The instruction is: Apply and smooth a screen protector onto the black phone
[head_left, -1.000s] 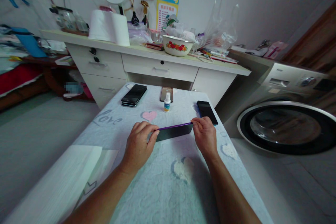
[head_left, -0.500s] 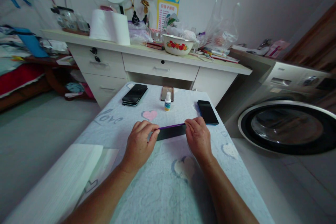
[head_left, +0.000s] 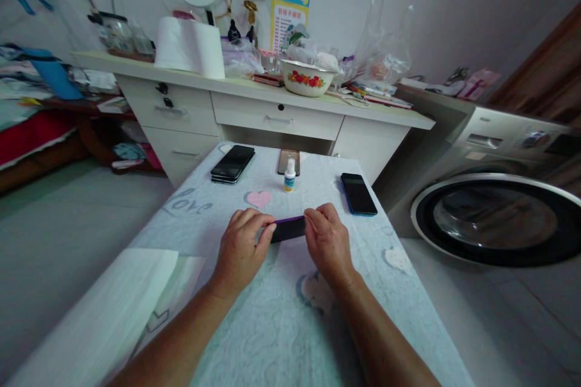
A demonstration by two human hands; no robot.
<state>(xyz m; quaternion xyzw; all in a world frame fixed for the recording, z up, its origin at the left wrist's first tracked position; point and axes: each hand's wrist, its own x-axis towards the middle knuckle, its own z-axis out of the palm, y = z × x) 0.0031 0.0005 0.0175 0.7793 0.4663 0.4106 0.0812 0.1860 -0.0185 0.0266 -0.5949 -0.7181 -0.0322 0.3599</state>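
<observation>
Between my two hands, above the middle of the table, is a dark, thin phone [head_left: 289,230] with a purple edge along its top; both ends are hidden by my fingers. My left hand [head_left: 245,245] pinches its left end between thumb and fingers. My right hand [head_left: 330,242] is closed on the purple edge at the right. Just beyond stands a small white spray bottle [head_left: 289,176] with a blue and yellow label. A black phone with a blue rim [head_left: 359,195] lies to the right. At the far left is a stack of phones [head_left: 233,163].
A brownish phone or case [head_left: 294,157] lies behind the bottle. The table wears a pale cloth [head_left: 254,326] with heart prints, and white paper [head_left: 109,308] covers its left front. A desk [head_left: 281,124] stands behind, a washing machine [head_left: 494,205] at the right.
My right hand has moved left, closer to my left hand, so a shorter stretch of the phone shows between them. My left hand has stayed in place.
</observation>
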